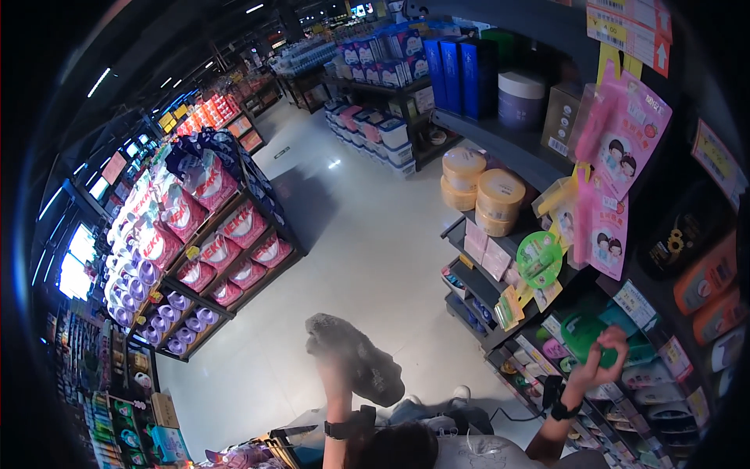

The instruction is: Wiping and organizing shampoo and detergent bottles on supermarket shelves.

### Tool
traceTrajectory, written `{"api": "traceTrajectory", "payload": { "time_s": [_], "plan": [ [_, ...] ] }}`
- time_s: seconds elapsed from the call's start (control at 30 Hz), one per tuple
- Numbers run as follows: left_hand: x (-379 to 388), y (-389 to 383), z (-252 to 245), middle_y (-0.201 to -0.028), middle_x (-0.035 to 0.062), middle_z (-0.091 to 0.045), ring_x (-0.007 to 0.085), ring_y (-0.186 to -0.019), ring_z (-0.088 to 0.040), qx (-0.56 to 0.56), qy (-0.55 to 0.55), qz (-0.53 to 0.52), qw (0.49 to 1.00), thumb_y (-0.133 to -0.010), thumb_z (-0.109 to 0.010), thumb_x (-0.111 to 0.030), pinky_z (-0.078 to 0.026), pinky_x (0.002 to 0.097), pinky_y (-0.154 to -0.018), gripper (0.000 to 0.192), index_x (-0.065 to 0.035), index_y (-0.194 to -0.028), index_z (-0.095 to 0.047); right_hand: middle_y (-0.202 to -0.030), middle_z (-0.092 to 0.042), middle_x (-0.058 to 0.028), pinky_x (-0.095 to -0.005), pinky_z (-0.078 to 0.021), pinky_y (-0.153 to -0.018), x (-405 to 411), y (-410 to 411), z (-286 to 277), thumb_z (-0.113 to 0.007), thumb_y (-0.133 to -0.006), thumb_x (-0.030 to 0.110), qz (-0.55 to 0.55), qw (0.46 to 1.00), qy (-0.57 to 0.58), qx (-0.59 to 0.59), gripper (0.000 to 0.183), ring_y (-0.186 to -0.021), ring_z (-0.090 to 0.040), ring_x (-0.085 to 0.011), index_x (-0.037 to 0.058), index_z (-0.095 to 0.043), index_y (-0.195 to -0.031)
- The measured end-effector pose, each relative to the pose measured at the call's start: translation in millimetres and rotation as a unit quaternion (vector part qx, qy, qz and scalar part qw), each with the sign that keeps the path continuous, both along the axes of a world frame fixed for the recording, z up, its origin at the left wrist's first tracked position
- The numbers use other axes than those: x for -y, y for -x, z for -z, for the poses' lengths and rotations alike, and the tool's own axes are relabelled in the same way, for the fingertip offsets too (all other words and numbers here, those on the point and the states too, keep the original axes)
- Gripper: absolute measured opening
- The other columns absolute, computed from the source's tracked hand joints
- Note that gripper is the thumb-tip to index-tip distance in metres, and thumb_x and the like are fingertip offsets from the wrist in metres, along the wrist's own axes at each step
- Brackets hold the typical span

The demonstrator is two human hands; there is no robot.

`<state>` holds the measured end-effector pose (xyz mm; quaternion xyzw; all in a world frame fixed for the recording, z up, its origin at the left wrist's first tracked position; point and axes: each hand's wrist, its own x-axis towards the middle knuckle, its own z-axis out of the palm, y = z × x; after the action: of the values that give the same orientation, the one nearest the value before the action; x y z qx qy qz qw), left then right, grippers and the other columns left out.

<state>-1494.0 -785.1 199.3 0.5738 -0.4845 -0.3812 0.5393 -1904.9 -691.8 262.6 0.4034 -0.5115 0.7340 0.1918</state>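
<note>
A grey, fluffy cloth (357,354) hangs bunched from my left hand (335,366), held above the aisle floor. On the right, my right hand (603,357) has its fingers curled around a green bottle (586,334) at the shelf of bottles; the bottle's lower part is hidden, and I cannot tell whether it rests on the shelf. Both wrists wear a dark band. Price tags run along the shelf edge (634,302) just above my right hand.
Stacked yellow-orange jars (498,196), a purple jar (520,99) and pink carded packs (609,234) stand or hang at the right shelving. Across the aisle is a rack of pink-and-white detergent bags (220,252). White tubs (392,140) are stacked farther off.
</note>
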Motion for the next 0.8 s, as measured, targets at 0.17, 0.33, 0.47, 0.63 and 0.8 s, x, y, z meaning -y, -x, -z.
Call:
{"api": "traceTrajectory", "payload": {
  "time_s": [0.17, 0.33, 0.47, 0.63, 0.8],
  "plan": [
    [-7, -8, -13, -0.123, 0.0135, -0.055, 0.0252, -0.112, -0.055, -0.125, 0.052, 0.008, 0.991, -0.090, -0.061, -0.038, -0.046, 0.0388, -0.095, 0.060, 0.0007, -0.132, -0.043, -0.072, -0.048, -0.0094, -0.0440, -0.0417, -0.084, -20, -55, -12, -0.053, -0.062, -0.001, -0.073, 0.997, -0.018, -0.028, 0.016, -0.073, -0.047, -0.0234, 0.0021, -0.042, -0.074],
    [-19, 1, -57, -0.112, 0.0147, -0.062, 0.0269, -0.105, -0.060, -0.017, 0.021, 0.114, 0.993, -0.073, -0.070, -0.019, -0.046, 0.0360, -0.092, 0.056, 0.0010, -0.122, -0.053, -0.073, -0.048, -0.0083, -0.0388, -0.0409, -0.081, 19, -127, -8, -0.055, -0.065, 0.004, -0.258, 0.964, -0.014, 0.068, 0.015, -0.072, -0.046, -0.0210, 0.0042, -0.043, -0.075],
    [-32, 19, -55, -0.107, 0.0184, -0.060, 0.0351, -0.102, -0.060, 0.109, 0.081, 0.141, 0.981, -0.067, -0.077, -0.024, -0.047, 0.0369, -0.089, 0.058, -0.0007, -0.116, -0.053, -0.071, -0.055, -0.0069, -0.0383, -0.0442, -0.076, 47, -196, -15, -0.064, -0.076, 0.011, -0.415, 0.909, 0.014, 0.042, 0.018, -0.069, -0.052, -0.0208, 0.0046, -0.048, -0.074],
    [-40, 11, -65, -0.095, 0.0174, -0.065, 0.0347, -0.093, -0.064, 0.018, 0.066, 0.085, 0.994, -0.069, -0.072, -0.015, -0.050, 0.0366, -0.081, 0.046, 0.0001, -0.110, -0.057, -0.066, -0.057, -0.0070, -0.0373, -0.0460, -0.065, 47, -257, -43, -0.061, -0.070, 0.004, -0.555, 0.831, 0.034, 0.015, 0.011, -0.062, -0.054, -0.0224, 0.0052, -0.050, -0.071],
    [-27, -27, -17, -0.100, 0.0172, -0.068, 0.0304, -0.093, -0.066, -0.045, 0.024, -0.003, 0.999, -0.072, -0.069, -0.011, -0.050, 0.0347, -0.084, 0.045, -0.0005, -0.115, -0.060, -0.064, -0.060, -0.0047, -0.0362, -0.0480, -0.062, 27, -276, -71, -0.061, -0.065, 0.000, -0.619, 0.778, 0.019, -0.100, 0.009, -0.059, -0.059, -0.0242, 0.0056, -0.054, -0.068]
  ]
}}
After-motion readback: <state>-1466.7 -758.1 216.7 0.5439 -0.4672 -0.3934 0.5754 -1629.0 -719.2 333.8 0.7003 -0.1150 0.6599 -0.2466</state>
